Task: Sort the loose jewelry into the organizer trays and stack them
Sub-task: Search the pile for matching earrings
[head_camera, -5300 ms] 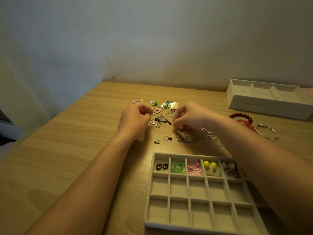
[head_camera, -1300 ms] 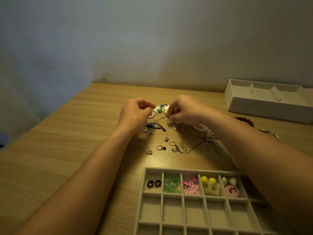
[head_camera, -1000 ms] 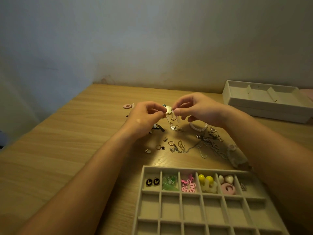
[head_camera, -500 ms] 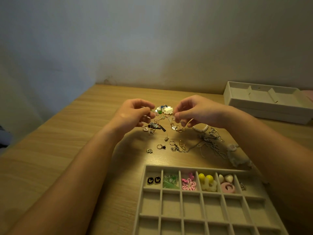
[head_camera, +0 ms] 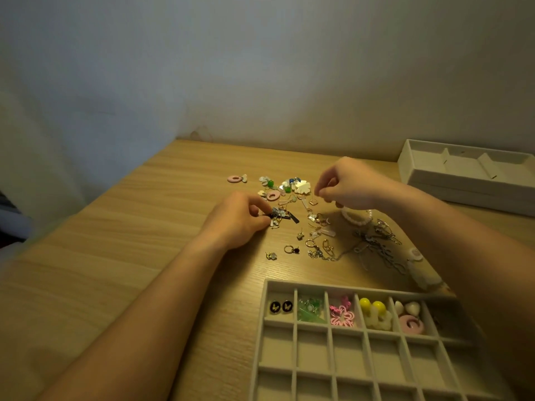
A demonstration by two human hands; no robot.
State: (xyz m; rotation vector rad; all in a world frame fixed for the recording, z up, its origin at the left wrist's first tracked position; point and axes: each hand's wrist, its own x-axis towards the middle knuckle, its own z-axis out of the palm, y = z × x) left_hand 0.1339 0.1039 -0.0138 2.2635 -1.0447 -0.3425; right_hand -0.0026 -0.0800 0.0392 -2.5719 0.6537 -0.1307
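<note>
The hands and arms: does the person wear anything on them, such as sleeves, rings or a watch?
Nothing shows. The left hand and right hand are bare, with no rings or gloves visible. The left forearm and right forearm are also bare up to the picture's edge: no sleeve, watch or bracelet.
</note>
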